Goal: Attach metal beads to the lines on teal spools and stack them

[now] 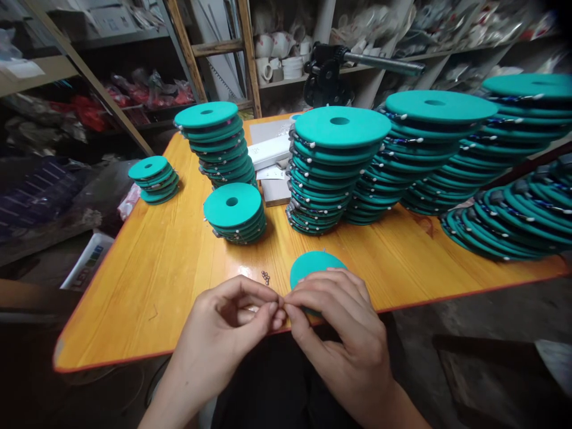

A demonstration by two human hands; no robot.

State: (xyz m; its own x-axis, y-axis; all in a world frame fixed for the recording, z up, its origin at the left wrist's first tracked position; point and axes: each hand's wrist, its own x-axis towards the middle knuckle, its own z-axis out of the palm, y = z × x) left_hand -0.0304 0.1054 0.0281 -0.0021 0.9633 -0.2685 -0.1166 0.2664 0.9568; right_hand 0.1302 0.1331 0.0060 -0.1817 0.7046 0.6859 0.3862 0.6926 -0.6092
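Near the table's front edge, my left hand (236, 325) and my right hand (342, 325) meet fingertip to fingertip. Each is closed in a pinch, and whatever lies between the fingers is too small to make out. Partly under my right hand lies a green foam disc (313, 264), its near part covered by the fingers. Just beyond my left fingers sits a little cluster of small dark metal pieces (266, 277). Behind them stands a short stack of green foam spools (232, 208) with pale pin heads round the rims.
Taller spool stacks (342, 128) rise at the back and right, one (513, 220) leaning over. A small stack (154, 173) stands at the left edge of the wooden table (147, 286). Behind are a white box (268, 152), a black clamp-like device (328, 74) and crowded shelves.
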